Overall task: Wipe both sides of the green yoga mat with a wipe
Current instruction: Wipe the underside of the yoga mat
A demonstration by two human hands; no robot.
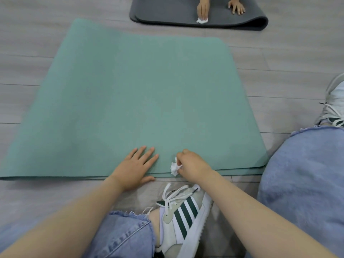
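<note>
Green yoga mat (141, 101) lies spread on the grey plank floor (28, 53), folded over on itself: a second layer edge shows under the top layer along the near side and at the near right corner. All positions below are given relative to this mat.

Left hand (136, 167): fingers straight and spread, palm down, pressed flat on the mat's near edge, thumb at the edge line.

Right hand (191, 164): fingers curled, pinching a crumpled white wipe (174, 167). The wipe touches the mat surface at the near edge, just beside the left hand's fingertips, to their right.

Near side of the mat, off its edge: one white shoe with dark green stripes (183, 216) and frayed blue jeans (128, 233). Off the mat's right side: a jean-clad knee (305, 183) and a second white shoe (333, 103).

Beyond the mat's far edge: a dark grey mat (232, 17), also folded, apart from the green one. Another person's two hands rest on it; one (202, 9) presses a white wipe (201, 20), the other (236, 6) lies flat with fingers spread.
</note>
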